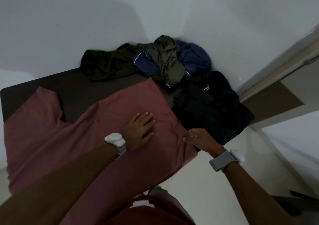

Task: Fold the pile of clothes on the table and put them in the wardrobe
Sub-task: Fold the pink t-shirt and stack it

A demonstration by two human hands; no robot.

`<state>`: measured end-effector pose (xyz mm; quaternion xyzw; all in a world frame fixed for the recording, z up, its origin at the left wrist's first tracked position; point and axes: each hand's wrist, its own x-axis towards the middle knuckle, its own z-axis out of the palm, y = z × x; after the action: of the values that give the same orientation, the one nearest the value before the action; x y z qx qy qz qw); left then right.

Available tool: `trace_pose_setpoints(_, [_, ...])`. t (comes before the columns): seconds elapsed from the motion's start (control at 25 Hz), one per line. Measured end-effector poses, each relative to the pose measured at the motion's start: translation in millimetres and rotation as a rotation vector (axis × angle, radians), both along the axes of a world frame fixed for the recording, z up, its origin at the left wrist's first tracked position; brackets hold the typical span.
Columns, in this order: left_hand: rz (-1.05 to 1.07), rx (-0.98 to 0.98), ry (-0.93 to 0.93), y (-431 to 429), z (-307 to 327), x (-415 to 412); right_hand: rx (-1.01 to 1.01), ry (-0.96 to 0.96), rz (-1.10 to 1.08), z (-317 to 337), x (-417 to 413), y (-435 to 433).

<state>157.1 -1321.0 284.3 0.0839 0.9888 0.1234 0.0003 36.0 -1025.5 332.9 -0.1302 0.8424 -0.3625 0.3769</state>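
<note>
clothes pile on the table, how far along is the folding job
Done: a black fabric garment lies folded at the dark table's right side. In hand: the dusty-pink cloth garment is spread out, left hand pressing it, right hand touching its edge. Left: the crumpled dark green garment, navy blue garment and olive garment at the back, plus all putting away; no wardrobe is in view.

Near edge of the counter (82, 85) is covered by the pink shirt (120, 107). The shirt's lower part is hidden by the left forearm (69, 176) and cut off at the bottom edge. Label (206, 88) print on the black shirt (212, 110) is too small to be read. Navy garment (195, 59) is half buried under the olive garment (169, 64).
</note>
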Motion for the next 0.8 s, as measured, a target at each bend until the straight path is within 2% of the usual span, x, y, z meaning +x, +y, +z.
trace_pose_setpoints(0.24, [-0.168,-0.007,0.064,52,-11,-2,0.057,-0.161,0.098,12,13,6])
trace_pose_setpoints(0.44, [-0.030,-0.015,0.115,71,-8,4,-0.049,-0.131,0.128,18,26,5])
trace_pose_setpoints(0.56, [0.009,-0.013,0.124,70,-15,11,0.026,-0.138,0.179,15,26,1])
trace_pose_setpoints(0.68, [0.085,-0.021,0.104,63,-20,18,0.101,-0.082,0.040,7,19,9])
trace_pose_setpoints(0.8, [0.133,-0.043,0.104,55,-20,26,0.072,-0.096,-0.150,6,18,23])
